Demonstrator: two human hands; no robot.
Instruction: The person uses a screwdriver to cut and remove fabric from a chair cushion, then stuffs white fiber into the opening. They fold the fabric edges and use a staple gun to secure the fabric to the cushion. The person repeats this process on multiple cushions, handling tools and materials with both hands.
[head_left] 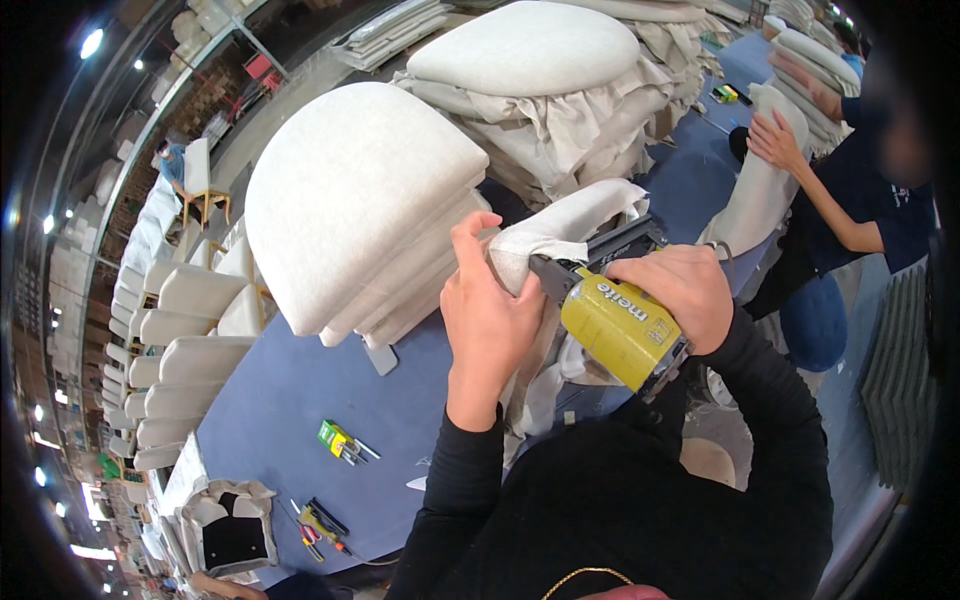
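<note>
In my right hand is a yellow-green staple gun, fingers wrapped round its body. Its black nose and magazine meet the edge of a cream fabric-covered seat cushion, which stands tilted on the blue table. My left hand grips the cushion's near edge, thumb and fingers on either side of the folded fabric. Loose cloth hangs below, partly hidden by the staple gun. To the left of my left hand rises a stack of finished cream cushions.
On the blue table lie a small green-yellow box of staples, a second staple gun and red-handled pliers. More covered cushions are piled beyond. At right a co-worker handles another cushion. Cream chairs line the left.
</note>
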